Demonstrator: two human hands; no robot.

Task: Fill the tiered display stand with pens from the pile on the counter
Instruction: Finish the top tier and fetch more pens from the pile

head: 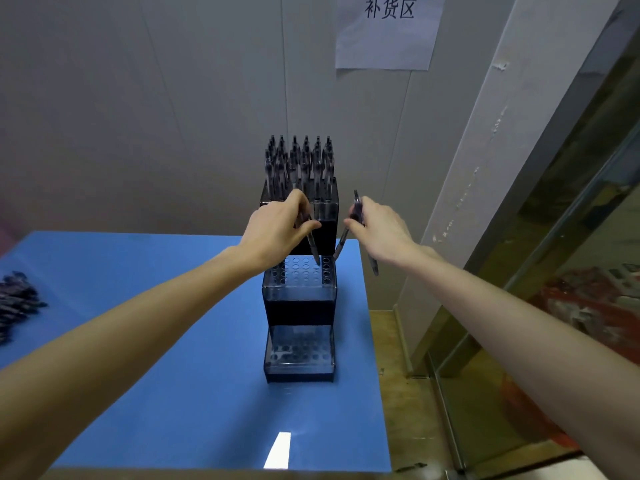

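Observation:
The dark three-tier display stand [299, 306] stands on the blue counter [173, 358]. Its top tier is packed with several upright pens [299, 161]; the middle tier [300, 271] and bottom tier [299, 351] show empty holes. My left hand [277, 230] pinches a pen [313, 251] whose tip points down into the middle tier's back row. My right hand [381, 230] grips a few pens [358, 209]; one of them slants down toward the middle tier's right back corner. The pile of pens [17, 303] lies at the counter's left edge.
A grey wall rises right behind the stand, with a paper sign [388, 29] taped high up. The counter's right edge runs close beside the stand; beyond it are the floor and a glass door [554, 271].

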